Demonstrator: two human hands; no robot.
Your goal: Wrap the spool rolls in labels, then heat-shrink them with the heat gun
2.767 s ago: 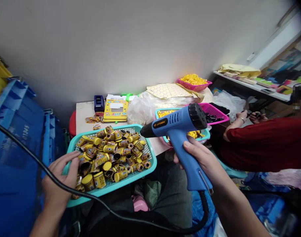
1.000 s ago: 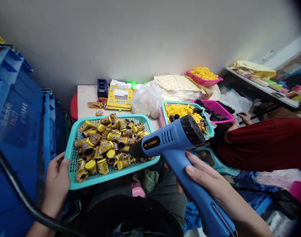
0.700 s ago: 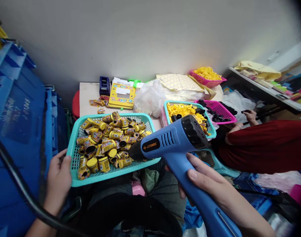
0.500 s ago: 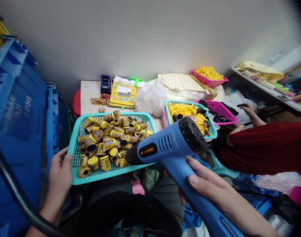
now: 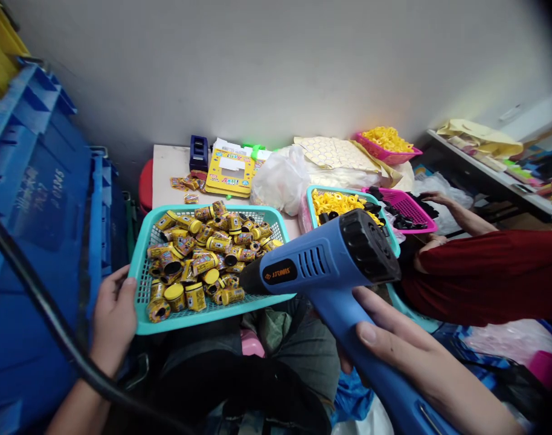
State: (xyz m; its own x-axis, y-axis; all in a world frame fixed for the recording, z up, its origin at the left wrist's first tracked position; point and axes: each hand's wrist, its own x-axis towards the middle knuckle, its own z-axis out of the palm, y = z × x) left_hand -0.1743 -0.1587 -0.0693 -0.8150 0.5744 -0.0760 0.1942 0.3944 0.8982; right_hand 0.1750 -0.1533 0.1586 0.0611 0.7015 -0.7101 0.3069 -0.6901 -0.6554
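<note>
My right hand (image 5: 396, 344) is wrapped round the handle of a blue heat gun (image 5: 324, 266). Its dark nozzle points left at the near right edge of a teal basket (image 5: 141, 284). The basket rests over my lap and holds several small yellow-capped bottles (image 5: 203, 254) with yellow printed sleeves. My left hand (image 5: 112, 320) grips the basket's near left corner, thumb on the rim. The gun's black cord (image 5: 44, 308) runs across my left forearm.
Blue crates (image 5: 35, 199) stand close on the left. A small table (image 5: 165, 175) holds a tape dispenser, yellow cards, a plastic bag, and teal and pink baskets of yellow and black parts. A person in a red sleeve (image 5: 484, 272) works at the right.
My left hand left the bottles and took the basket's corner. The heat gun dropped lower and nearer the basket, nozzle over its right edge. The view drifted slightly left.
</note>
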